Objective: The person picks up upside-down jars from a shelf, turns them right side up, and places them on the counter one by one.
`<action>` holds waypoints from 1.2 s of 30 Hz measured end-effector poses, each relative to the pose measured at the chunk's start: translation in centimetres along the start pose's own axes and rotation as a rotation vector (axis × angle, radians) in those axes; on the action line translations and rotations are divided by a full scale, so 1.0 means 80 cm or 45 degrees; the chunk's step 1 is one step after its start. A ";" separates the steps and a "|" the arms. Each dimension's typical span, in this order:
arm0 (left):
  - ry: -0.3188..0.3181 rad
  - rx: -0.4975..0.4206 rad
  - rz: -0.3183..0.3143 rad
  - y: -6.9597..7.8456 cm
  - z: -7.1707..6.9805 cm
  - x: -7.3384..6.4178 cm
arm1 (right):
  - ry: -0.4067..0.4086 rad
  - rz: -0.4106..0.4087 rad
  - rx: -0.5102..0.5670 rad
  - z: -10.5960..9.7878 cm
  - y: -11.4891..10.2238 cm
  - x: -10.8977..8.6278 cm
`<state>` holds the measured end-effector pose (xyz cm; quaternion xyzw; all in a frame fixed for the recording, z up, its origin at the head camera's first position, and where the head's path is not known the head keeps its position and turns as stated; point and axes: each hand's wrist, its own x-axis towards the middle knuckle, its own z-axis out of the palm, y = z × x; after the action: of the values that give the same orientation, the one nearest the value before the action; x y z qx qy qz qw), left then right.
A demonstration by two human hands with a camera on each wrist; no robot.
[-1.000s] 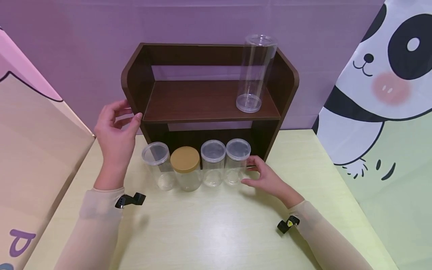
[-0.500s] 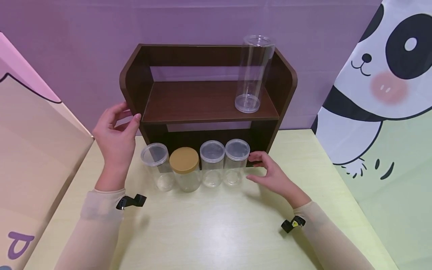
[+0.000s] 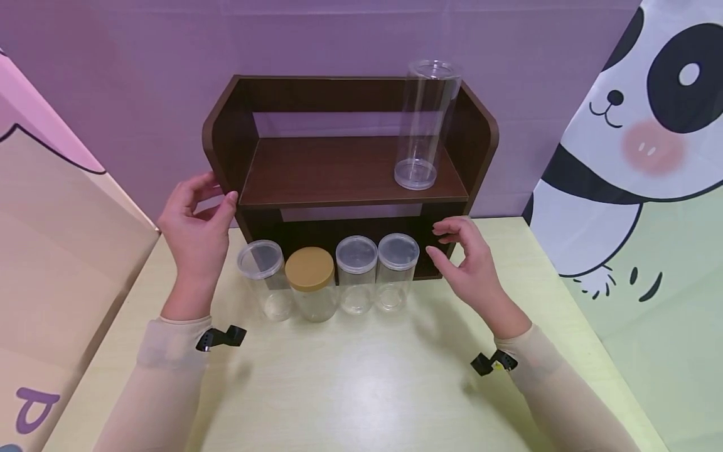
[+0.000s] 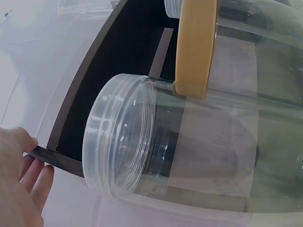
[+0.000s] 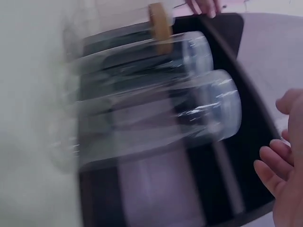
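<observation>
My left hand (image 3: pixel 194 232) pinches the left side edge of a dark brown two-tier shelf (image 3: pixel 327 169), thumb in front and fingers behind; the left wrist view shows this grip too. My right hand (image 3: pixel 471 263) hovers off the shelf's lower right side, fingers loosely bent and holding nothing. A row of clear lidded jars stands in front of the lower tier: a leftmost jar (image 3: pixel 260 259), a jar with a tan lid (image 3: pixel 310 270), and two more clear-lidded jars, the rightmost jar (image 3: pixel 398 251) being nearest my right hand. On the upper tier stands a tall clear cylinder (image 3: pixel 420 125).
The pale wooden table (image 3: pixel 339 389) extends toward me. A purple cloth (image 3: pixel 339 37) hangs behind the shelf. Printed panels flank the table, with a panda picture (image 3: pixel 649 125) on the right.
My right hand has come away from the rightmost jar, rising and shifting right. My left hand keeps its grip on the shelf, and the jars stay in place.
</observation>
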<state>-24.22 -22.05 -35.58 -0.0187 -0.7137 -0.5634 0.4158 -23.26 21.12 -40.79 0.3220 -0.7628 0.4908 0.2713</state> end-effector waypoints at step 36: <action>-0.013 -0.025 0.027 -0.002 0.001 0.000 | 0.130 0.417 -0.186 0.015 -0.035 0.153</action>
<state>-24.38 -22.04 -35.72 -0.0332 -0.7099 -0.5660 0.4178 -29.13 16.35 -30.72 0.1475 -0.8239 0.4874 0.2489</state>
